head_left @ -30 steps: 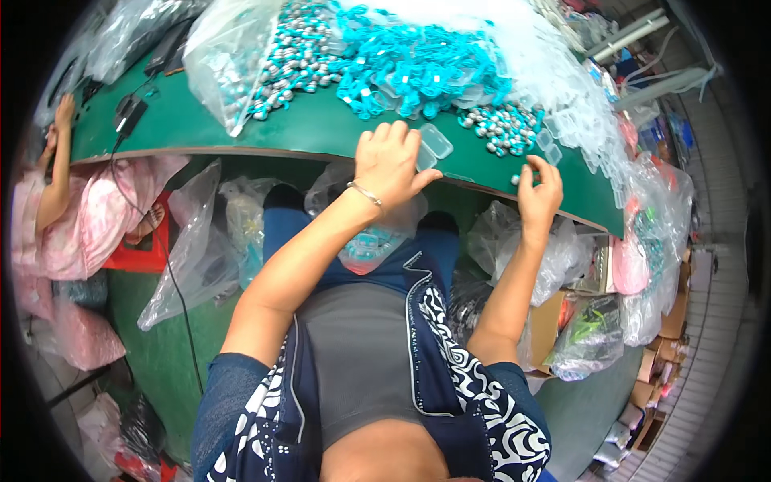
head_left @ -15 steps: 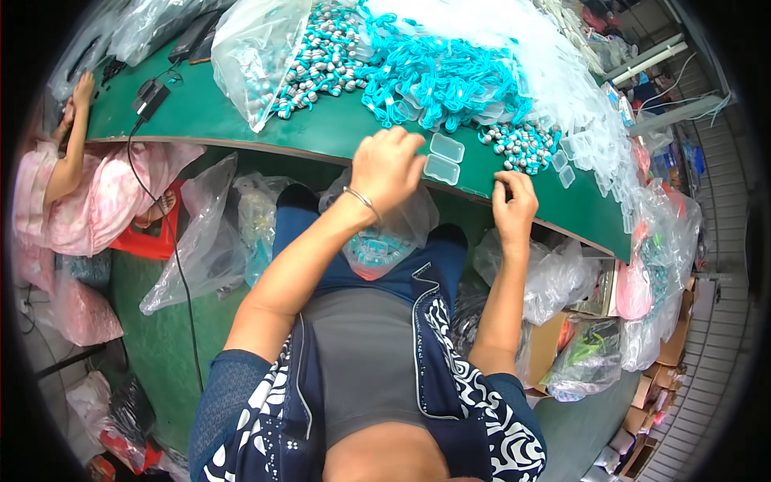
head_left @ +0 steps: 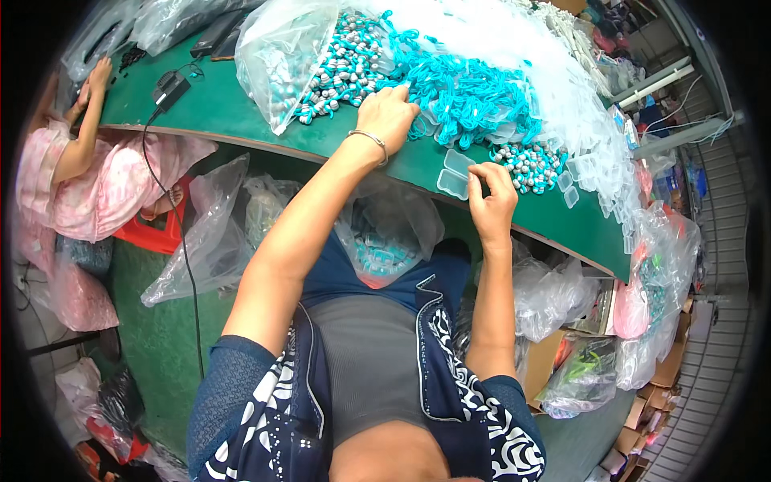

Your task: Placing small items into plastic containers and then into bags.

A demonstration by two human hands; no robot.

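My left hand [head_left: 385, 122], with a bracelet at the wrist, reaches over the near edge of a pile of turquoise cord loops [head_left: 470, 92]. Its fingers bend down at the cords, and the tips are hidden. Beside it lie many silver-grey striped beads on turquoise cords [head_left: 341, 72]. My right hand [head_left: 493, 199] is at the right edge of an opened clear plastic box [head_left: 454, 184] near the table's front edge. Its fingers are curled, with the thumb apart from them. A smaller heap of the same beads [head_left: 528, 169] lies just beyond this hand.
The green table [head_left: 217, 108] curves across the front. A clear bag [head_left: 281, 60] covers some beads. Many clear boxes [head_left: 590, 132] pile up at the right. Over my lap hangs a bag with turquoise pieces [head_left: 384, 253]. Another person's arm [head_left: 84, 120] is at far left.
My left hand has moved forward from the table edge to the cord and bead pile. My right hand has moved left to the opened clear box. The whole view has shifted slightly.
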